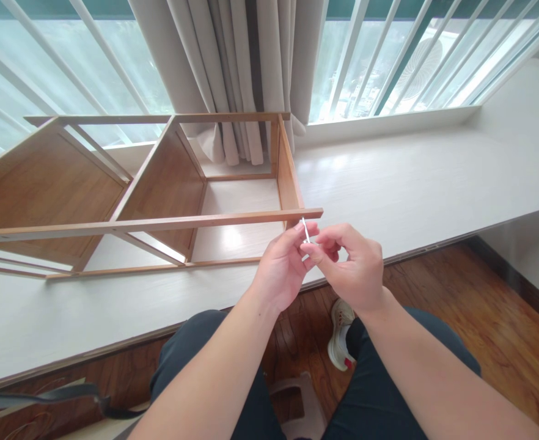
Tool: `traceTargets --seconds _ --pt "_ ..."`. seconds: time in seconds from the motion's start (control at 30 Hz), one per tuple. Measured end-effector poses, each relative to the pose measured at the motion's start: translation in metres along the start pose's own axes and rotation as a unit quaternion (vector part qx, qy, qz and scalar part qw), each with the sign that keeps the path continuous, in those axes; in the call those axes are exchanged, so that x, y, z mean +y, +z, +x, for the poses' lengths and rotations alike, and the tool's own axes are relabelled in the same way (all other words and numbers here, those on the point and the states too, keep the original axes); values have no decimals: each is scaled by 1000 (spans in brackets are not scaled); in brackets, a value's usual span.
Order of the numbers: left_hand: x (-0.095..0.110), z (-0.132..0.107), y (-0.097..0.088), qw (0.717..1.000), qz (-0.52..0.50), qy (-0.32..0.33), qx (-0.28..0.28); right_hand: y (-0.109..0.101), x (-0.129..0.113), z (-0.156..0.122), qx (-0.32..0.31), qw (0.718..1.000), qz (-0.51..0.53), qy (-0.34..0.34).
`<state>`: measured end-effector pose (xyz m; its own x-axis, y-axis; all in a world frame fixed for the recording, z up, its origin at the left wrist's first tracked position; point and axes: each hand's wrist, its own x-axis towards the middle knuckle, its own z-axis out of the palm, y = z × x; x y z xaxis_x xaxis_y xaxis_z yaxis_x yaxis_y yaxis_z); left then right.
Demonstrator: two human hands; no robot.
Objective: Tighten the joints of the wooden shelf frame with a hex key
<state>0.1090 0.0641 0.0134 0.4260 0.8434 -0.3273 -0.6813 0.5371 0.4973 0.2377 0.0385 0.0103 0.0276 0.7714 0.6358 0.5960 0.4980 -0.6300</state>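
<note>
A wooden shelf frame (214, 218) lies on its side on the white ledge, its end panel (288, 168) toward my hands. Just under the front rail's right end is a thin silver rod, apparently a hex key (306, 231), its upper tip close to the wood. My left hand (284, 266) curls around the key from the left, thumb and fingers closed at its shaft. From the right, my right hand (354, 263) pinches its lower end between thumb and forefinger. Whether the tip sits in a screw is too small to tell.
The white ledge (411, 183) runs along barred windows (379, 55), with a grey curtain (233, 73) hanging behind the frame. Below its front edge are a wooden floor (494, 305), a low stool (297, 397) between my legs and, lower left, a dark strap (44, 397).
</note>
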Motion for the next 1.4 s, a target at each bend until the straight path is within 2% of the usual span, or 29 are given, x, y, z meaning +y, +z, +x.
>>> traceTargets --seconds 0.4,1.4 --pt "-2 -2 -3 1000 15 9 -15 3 -5 1 -34 998 36 48" --pt "-5 3 -9 999 26 18 -11 1 1 -2 -83 991 69 73"
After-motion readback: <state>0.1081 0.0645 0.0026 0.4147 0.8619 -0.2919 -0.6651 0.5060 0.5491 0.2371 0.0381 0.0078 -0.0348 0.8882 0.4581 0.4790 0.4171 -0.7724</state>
